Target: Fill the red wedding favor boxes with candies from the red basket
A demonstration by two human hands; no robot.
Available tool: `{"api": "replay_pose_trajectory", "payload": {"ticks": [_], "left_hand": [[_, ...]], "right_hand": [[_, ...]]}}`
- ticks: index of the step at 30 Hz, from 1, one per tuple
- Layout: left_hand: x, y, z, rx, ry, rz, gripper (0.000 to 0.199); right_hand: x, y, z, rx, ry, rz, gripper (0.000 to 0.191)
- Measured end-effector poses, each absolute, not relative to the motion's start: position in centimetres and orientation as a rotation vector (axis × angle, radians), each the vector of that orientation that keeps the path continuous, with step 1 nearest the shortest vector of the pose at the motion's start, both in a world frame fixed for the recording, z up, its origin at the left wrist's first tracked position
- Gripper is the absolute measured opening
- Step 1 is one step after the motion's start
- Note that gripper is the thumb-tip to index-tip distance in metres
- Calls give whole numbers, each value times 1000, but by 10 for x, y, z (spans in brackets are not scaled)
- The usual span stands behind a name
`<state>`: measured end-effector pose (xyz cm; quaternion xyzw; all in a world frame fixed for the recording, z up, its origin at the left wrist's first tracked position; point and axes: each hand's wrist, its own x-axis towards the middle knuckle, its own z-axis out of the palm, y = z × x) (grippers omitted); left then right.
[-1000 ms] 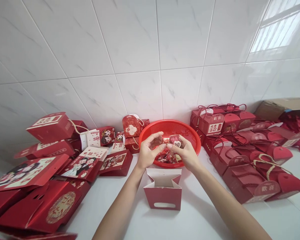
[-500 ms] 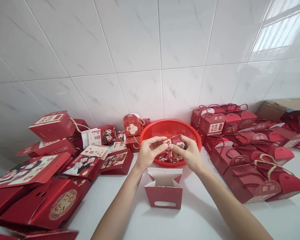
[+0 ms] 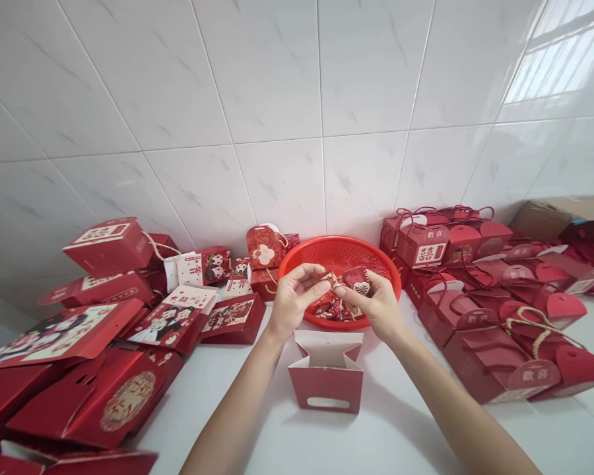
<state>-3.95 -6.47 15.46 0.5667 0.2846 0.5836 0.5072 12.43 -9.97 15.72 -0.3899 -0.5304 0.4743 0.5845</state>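
While my R hand [image 3: 376, 305] is nearly closed on a packet [image 3: 357, 282], my L hand [image 3: 293, 300] is half-curled, thumb at a sweet [image 3: 330, 278], grip unclear. Both items're over the basket [image 3: 344, 245], behind the box [image 3: 329, 389].

The white surface [image 3: 317, 445] holds a red basket [image 3: 344, 245] at twelve o'clock, an open box [image 3: 327, 389] nearer six. Heaped boxes [image 3: 103, 389] crowd nine, handled boxes [image 3: 488, 359] three.

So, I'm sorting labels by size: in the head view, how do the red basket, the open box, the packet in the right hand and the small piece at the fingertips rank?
1. Red basket
2. Open box
3. Packet in the right hand, partly hidden
4. Small piece, partly hidden too
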Motion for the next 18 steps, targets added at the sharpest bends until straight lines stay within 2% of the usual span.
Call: {"api": "replay_pose_trajectory", "payload": {"ticks": [9,12,18], "left_hand": [[-50,-70,166,1492,726,1208,31],[-50,-73,169,1540,771,1231,22],[-49,-79,173,1558,836,1322,25]], "right_hand": [[132,-103,163,-913,-1410,995,35],[134,-103,162,-935,-1427,981,34],[134,-105,165,-934,-1356,1044,37]]}}
